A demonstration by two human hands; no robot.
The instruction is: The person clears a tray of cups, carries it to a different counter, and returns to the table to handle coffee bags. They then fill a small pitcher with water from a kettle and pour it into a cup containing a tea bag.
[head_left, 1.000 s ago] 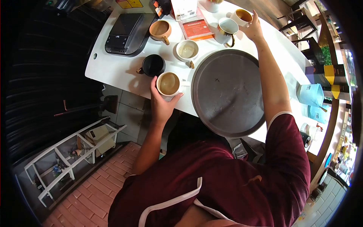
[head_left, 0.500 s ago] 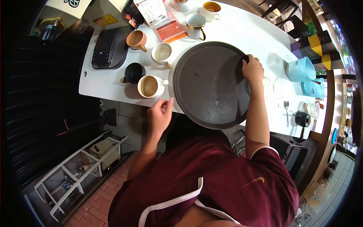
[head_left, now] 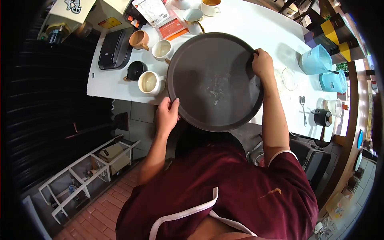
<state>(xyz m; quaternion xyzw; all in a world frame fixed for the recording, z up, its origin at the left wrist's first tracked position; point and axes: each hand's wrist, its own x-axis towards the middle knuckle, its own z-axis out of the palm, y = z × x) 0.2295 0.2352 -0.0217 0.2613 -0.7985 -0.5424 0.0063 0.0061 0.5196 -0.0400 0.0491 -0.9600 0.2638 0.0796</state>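
A large round dark tray (head_left: 214,80) lies over the near edge of the white counter (head_left: 256,28). My left hand (head_left: 167,114) grips its near-left rim and my right hand (head_left: 262,64) grips its right rim. Left of the tray stand several cups: a white cup with coffee (head_left: 149,83), a black cup (head_left: 135,70), a white cup (head_left: 162,49) and a tan mug (head_left: 139,39). Two more cups (head_left: 193,17) (head_left: 210,5) stand at the far side.
A black scale (head_left: 113,49) sits at the counter's left end beside an orange card (head_left: 171,29). Blue plastic containers (head_left: 318,60), a glass (head_left: 290,78), a spoon (head_left: 303,108) and a small black pitcher (head_left: 322,117) lie to the right. A white rack (head_left: 86,170) stands on the floor.
My left hand has let go of the white coffee cup and taken the tray's near-left rim. My right hand left the far cup and gripped the tray's right rim.
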